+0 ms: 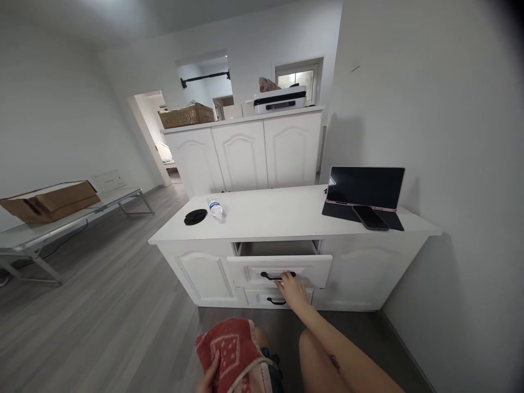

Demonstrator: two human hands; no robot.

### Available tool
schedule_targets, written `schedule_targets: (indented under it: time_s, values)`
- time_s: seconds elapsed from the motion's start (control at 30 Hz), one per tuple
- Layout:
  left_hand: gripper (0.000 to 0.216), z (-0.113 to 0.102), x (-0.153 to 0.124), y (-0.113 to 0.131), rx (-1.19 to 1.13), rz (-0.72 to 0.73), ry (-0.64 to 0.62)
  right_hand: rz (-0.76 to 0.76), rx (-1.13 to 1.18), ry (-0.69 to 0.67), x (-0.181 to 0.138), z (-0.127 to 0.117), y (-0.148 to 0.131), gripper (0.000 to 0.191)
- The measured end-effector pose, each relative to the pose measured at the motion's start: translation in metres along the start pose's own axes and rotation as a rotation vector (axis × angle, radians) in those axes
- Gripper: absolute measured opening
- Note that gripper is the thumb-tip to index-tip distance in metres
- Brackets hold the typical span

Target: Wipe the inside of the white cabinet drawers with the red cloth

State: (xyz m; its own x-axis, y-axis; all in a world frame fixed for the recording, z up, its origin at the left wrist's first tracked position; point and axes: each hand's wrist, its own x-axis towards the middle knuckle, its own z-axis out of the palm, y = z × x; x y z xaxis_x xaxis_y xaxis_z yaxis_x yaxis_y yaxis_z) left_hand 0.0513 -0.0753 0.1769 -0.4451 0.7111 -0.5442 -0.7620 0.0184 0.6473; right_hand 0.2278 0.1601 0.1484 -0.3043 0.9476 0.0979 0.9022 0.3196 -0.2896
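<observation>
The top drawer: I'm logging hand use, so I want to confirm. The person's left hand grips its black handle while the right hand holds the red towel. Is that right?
The hands are swapped. In the head view, the right hand is on the black handle of the top drawer, which is partly open, and the left hand holds the red towel.

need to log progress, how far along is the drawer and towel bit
Done: the top drawer stands partly pulled out of the white cabinet. In hand: the right hand has its fingers on the black handle, and the left hand holds a red towel low in front. Left: the towel is not in the drawer, and the drawer below is shut.
</observation>
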Motion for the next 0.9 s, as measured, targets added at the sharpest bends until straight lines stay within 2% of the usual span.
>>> schedule_targets:
  time_s: [0.13,0.3,0.5,0.6,0.77,0.83,0.9]
  values:
    - [0.058,0.017,-0.004,0.013,-0.09,-0.007,0.037,-0.027,0.029,-0.002,-0.024,0.002,-0.001,0.031]
    - [0.053,0.028,-0.004,0.045,-0.089,0.057,0.064,-0.067,0.022,0.011,-0.052,0.008,0.0,0.028]
    - [0.028,0.049,0.01,0.083,0.158,0.152,0.023,-0.069,0.002,-0.074,-0.079,-0.003,-0.007,0.029]
    - [0.021,0.072,0.019,0.102,0.266,0.159,-0.054,-0.054,0.017,-0.11,-0.091,-0.009,-0.011,0.032]
    - [0.015,0.124,0.044,0.132,0.286,0.243,-0.188,-0.025,0.057,-0.11,-0.108,-0.008,-0.017,0.032]
    - [0.016,0.151,0.062,0.14,0.403,0.286,-0.224,-0.027,0.067,-0.1,-0.113,-0.006,-0.016,0.031]
    - [0.018,0.179,0.082,0.139,0.664,0.361,-0.276,-0.038,0.077,-0.081,-0.116,-0.003,-0.014,0.029]
